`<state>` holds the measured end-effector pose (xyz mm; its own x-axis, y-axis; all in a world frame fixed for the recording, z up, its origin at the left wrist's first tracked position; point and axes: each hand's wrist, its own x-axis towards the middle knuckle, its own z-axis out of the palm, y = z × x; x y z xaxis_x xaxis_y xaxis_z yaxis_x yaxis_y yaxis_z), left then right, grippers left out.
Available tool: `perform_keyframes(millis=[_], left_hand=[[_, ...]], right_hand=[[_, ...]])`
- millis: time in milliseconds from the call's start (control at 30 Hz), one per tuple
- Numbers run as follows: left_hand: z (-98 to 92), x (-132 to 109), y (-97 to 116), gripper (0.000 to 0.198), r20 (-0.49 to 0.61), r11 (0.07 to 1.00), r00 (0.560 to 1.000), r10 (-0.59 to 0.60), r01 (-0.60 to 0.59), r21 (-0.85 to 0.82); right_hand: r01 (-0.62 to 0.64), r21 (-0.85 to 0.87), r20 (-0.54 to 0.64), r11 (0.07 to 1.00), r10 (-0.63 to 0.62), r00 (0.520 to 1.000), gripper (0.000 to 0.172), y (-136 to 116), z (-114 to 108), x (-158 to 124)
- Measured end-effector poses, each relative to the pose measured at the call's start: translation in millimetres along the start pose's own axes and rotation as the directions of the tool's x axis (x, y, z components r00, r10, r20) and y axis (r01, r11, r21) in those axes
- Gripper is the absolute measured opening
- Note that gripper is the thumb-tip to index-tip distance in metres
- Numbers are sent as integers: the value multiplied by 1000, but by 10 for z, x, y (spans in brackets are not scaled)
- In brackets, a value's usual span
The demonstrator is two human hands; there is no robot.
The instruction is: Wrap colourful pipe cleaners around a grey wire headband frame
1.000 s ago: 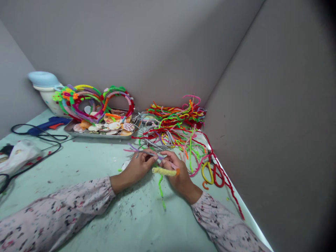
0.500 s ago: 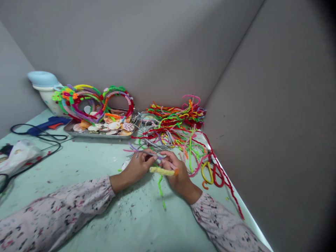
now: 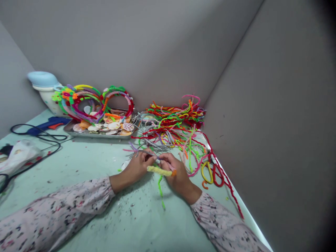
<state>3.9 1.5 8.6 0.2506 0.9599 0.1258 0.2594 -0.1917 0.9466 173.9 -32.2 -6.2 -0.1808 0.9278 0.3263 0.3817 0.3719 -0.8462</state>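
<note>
Over green table [image 3: 78, 164], left hand [image 3: 139, 167] pinching lilac pipe cleaner [image 3: 148, 152], right hand [image 3: 177, 174] gripping fuzzy yellow roll [image 3: 159, 171]

The left arm [image 3: 60, 210] and right arm [image 3: 223, 224], in long patterned sleeves, reach in from the bottom corners and angle toward each other. The left hand [image 3: 138, 168] and right hand [image 3: 178, 175] nearly meet, each grip pinched closed, wrists bare.

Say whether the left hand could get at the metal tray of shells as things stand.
Probably yes. The left hand lies in front of the metal tray with only green mat between them, though it would likely have to let go of the purple pipe cleaner it pinches.
</note>
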Motion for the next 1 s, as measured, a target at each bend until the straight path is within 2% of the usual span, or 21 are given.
perform_keyframes(millis=[200, 333, 400, 500, 633, 733, 833, 1000], left_hand=[[10, -3, -68, 18, 58, 1000, 998, 8, -6, -26], [11, -16, -90, 24, 44, 993, 999, -3, 8, -115], [10, -27, -79, 22, 34, 988, 999, -17, 22, -154], [0, -40, -51, 16, 102, 995, 995, -4, 14, -99], [-15, -41, -23, 18, 161, 997, 985, 59, -67, 45], [-13, -33, -19, 20, 149, 995, 987, 58, -70, 77], [-6, -26, -16, 24, 153, 999, 988, 35, -40, 31], [-8, -22, 11, 20, 110, 997, 992, 67, -63, -38]], right_hand=[[-155, 254, 1, 955, 160, 987, 15, 23, -10, 50], [-306, 421, -65, 854, 365, 929, 15, 20, 7, 124], [-323, 470, -96, 821, 412, 906, 15, 20, -2, 154], [-294, 514, -123, 806, 408, 905, 15, 39, -39, 173], [-219, 620, -103, 753, 355, 929, 16, 73, -91, 171], [-218, 714, -16, 665, 327, 945, 14, 73, -110, 167], [-262, 758, 85, 598, 308, 948, 12, 60, -116, 159], [-344, 748, 217, 568, 282, 935, 11, 54, -119, 149]])
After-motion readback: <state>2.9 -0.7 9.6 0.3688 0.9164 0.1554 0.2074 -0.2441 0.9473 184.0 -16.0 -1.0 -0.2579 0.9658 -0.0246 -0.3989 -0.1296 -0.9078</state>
